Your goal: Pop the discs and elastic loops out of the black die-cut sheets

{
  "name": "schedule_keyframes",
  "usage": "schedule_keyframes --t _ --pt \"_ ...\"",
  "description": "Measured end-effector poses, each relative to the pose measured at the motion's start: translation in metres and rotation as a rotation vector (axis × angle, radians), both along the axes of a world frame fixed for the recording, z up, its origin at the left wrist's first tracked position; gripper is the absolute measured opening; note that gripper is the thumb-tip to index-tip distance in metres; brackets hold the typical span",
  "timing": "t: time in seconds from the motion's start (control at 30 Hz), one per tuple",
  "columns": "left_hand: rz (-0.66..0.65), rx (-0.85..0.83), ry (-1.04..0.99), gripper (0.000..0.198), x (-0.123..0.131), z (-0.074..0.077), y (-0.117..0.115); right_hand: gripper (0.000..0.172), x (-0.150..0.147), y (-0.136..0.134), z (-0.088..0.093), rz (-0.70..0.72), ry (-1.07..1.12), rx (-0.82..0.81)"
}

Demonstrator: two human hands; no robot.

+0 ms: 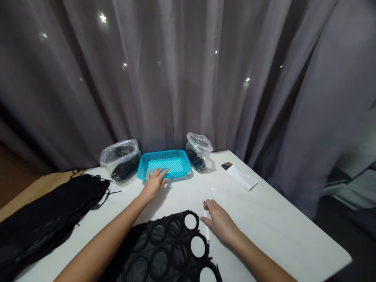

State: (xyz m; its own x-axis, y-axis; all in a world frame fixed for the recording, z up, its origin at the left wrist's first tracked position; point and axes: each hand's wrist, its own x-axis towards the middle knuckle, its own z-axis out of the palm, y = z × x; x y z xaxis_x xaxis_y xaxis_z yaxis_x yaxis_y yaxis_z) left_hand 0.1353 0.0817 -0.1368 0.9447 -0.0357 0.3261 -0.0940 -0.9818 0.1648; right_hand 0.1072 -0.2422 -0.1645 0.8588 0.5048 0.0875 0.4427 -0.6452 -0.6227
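Note:
My left hand (155, 182) reaches over the front rim of a shallow turquoise plastic basket (170, 167), its fingers spread and nothing visible in them. The basket has a perforated bottom. My right hand (219, 219) is closed around a slim white stick-like tool (208, 232) with a little red at its lower end; its exact kind cannot be made out. Just left of that hand, a black sheet of fabric (164, 246) with rows of round rings lies on the table. Three circles along its right edge show white; the others are dark.
Clear plastic bags with black contents stand left (123, 162) and right (199, 152) of the basket. A pile of black fabric (49, 211) covers the table's left side. A phone (226, 165) lies partly under a white packet (241, 178). Grey curtains (176, 78) hang behind the white table (282, 235).

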Motion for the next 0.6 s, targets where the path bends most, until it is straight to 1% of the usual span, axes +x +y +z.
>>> schedule_keyframes --t 0.03,0.1,0.17,0.2,0.27,0.3,0.37,0.43,0.47,0.5,0.57,0.6 --pt "-0.027 0.004 -0.007 0.044 -0.013 -0.001 0.000 0.016 -0.009 -0.001 0.001 -0.017 -0.003 -0.039" --pt "-0.077 0.008 -0.002 0.046 -0.050 -0.004 0.005 0.019 -0.018 -0.004 0.003 -0.053 0.018 -0.084" --pt "-0.099 0.005 0.018 0.045 -0.097 -0.010 0.017 0.020 -0.019 -0.006 0.003 -0.073 0.053 -0.077" --pt "-0.091 0.001 0.030 0.046 -0.122 -0.013 0.025 0.019 -0.018 -0.007 0.001 -0.078 0.068 -0.040" --pt "-0.042 -0.008 0.045 0.048 -0.169 -0.017 0.043 0.018 -0.013 -0.010 -0.004 -0.080 0.122 0.115" --pt "-0.005 -0.012 0.048 0.049 -0.190 -0.018 0.052 0.017 -0.010 -0.011 -0.007 -0.088 0.183 0.233" --pt "0.065 -0.019 0.051 0.049 -0.220 -0.019 0.069 0.022 -0.004 -0.011 -0.010 -0.123 0.395 0.513" --pt "0.117 -0.023 0.061 0.044 -0.236 -0.018 0.083 0.033 0.000 -0.010 -0.009 -0.149 0.621 0.787" --pt "0.137 -0.024 0.068 0.041 -0.240 -0.018 0.087 0.037 0.000 -0.008 -0.008 -0.143 0.688 0.891" --pt "0.157 -0.025 0.075 0.037 -0.240 -0.018 0.090 0.041 0.000 -0.005 -0.006 -0.119 0.707 0.950" --pt "0.201 -0.025 0.087 0.030 -0.237 -0.019 0.091 0.041 -0.005 0.004 -0.003 -0.076 0.641 0.960" --pt "0.223 -0.025 0.093 0.027 -0.234 -0.020 0.090 0.038 -0.008 0.010 -0.003 -0.058 0.568 0.918"
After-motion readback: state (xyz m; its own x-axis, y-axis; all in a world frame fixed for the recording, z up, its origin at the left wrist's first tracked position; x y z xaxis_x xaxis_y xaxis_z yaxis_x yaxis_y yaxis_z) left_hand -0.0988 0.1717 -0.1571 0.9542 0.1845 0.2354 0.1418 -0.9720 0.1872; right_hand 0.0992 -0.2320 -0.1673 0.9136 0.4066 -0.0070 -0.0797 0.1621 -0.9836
